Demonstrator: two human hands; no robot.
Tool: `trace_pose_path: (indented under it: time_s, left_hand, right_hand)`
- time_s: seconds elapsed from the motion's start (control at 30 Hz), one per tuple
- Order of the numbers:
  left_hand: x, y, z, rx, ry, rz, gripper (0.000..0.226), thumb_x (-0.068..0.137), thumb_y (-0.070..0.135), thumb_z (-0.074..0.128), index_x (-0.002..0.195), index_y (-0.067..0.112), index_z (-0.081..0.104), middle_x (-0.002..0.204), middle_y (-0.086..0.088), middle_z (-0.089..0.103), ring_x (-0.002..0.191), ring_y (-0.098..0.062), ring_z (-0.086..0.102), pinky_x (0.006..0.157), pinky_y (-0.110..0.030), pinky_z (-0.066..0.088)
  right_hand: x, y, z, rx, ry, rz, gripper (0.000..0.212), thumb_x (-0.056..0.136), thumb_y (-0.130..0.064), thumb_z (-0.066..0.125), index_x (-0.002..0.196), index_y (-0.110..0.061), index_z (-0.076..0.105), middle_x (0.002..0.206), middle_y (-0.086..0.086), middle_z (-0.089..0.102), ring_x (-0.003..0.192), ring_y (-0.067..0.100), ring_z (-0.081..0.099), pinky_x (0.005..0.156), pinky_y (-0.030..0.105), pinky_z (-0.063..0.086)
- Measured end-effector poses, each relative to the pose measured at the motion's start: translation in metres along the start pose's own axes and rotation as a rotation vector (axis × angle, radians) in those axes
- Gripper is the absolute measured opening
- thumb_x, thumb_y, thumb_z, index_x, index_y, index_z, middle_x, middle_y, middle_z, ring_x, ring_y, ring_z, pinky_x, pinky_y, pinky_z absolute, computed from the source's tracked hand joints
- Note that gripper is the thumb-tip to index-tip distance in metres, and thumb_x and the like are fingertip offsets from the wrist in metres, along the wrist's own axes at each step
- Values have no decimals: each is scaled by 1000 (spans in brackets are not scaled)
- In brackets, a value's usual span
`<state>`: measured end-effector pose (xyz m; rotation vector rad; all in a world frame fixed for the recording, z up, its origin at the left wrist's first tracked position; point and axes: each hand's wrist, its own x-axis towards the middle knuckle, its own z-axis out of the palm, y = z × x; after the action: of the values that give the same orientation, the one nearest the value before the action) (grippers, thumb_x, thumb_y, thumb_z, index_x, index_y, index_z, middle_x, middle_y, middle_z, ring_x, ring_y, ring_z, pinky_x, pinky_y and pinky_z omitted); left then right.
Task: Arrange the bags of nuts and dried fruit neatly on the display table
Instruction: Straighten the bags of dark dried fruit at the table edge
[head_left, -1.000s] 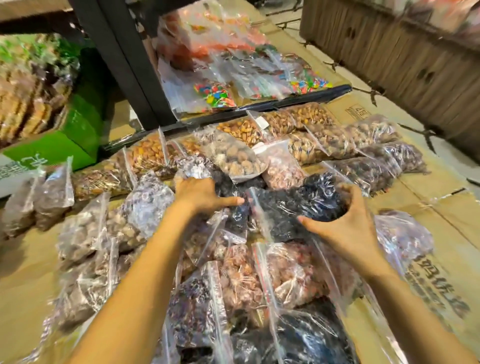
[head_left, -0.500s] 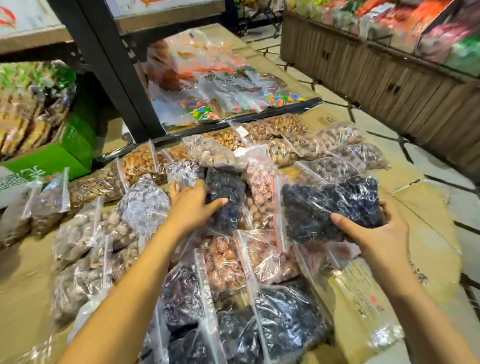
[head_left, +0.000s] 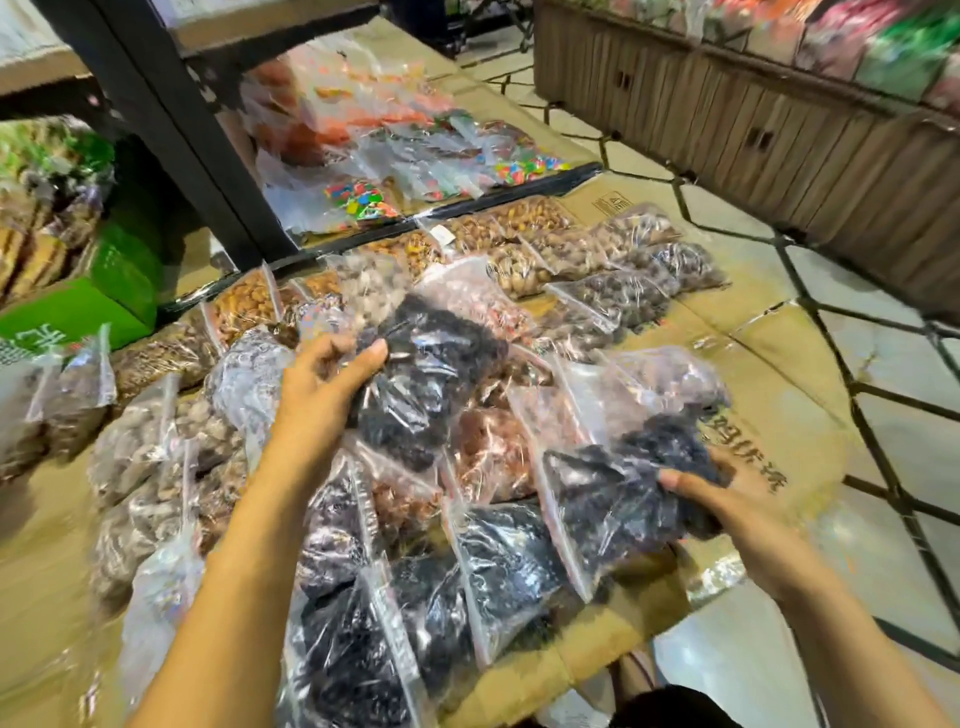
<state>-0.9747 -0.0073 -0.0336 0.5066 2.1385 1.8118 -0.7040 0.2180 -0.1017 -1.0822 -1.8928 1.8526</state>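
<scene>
Head view: cardboard-covered surface (head_left: 769, 332) crowded with clear bags of nuts and dried fruit, rows touching and overlapping. Black shelf post (head_left: 171, 130) rises at back left, green box (head_left: 78, 312) beside it, candy bags (head_left: 363, 197) on the low shelf behind. Left hand (head_left: 317, 395) grips the dark fruit bag (head_left: 426, 374) at mid-pile, thumb on top. Right hand (head_left: 727, 499) closes on a second dark bag (head_left: 623, 488) at the near right edge, over lettered cardboard. Half a second ago that bag was held higher; now lowered toward the surface, and the left hand has shifted onto the mid-pile bag.
</scene>
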Motion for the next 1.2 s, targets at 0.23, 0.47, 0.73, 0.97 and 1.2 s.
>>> trace_pose_path:
  time_s: [0.23,0.47,0.73,0.97,1.2]
  left_hand:
    - [-37,-53,-2,8,39,-192,44,51,50,86,80,23,68,93,1,64,81,-10,60,72,-26,45]
    - [-56,-77,0,-61,41,-320,96,36,45,95,123,25,58,123,1,62,97,-19,67,89,-36,53]
    - [-111,-40,-1,-344,279,-277,103,19,46,95,114,18,65,101,-9,74,87,-21,72,81,-35,57]
    - [-181,11,-7,49,95,-84,74,39,44,88,108,31,66,123,14,63,118,-6,56,92,-19,45]
    - [-221,7,-5,31,24,-79,78,42,37,87,115,36,62,133,13,55,123,-3,50,88,-14,45]
  right_hand:
    - [-10,32,9,-332,2,120,39,78,-46,63,105,-20,52,119,30,58,105,41,58,93,48,46]
    - [5,69,7,-723,76,-24,64,84,-64,44,132,-22,46,114,5,55,110,28,43,93,40,37]
    - [-6,28,2,-603,205,-451,48,81,-47,64,117,-16,55,117,3,55,115,23,43,92,24,27]
    - [-33,-45,40,-280,-447,-394,79,59,-62,70,128,-37,40,133,-13,44,121,2,39,99,24,32]
    - [-66,-35,99,-94,-876,24,77,52,-50,84,121,-32,55,134,-13,44,119,7,49,98,31,43]
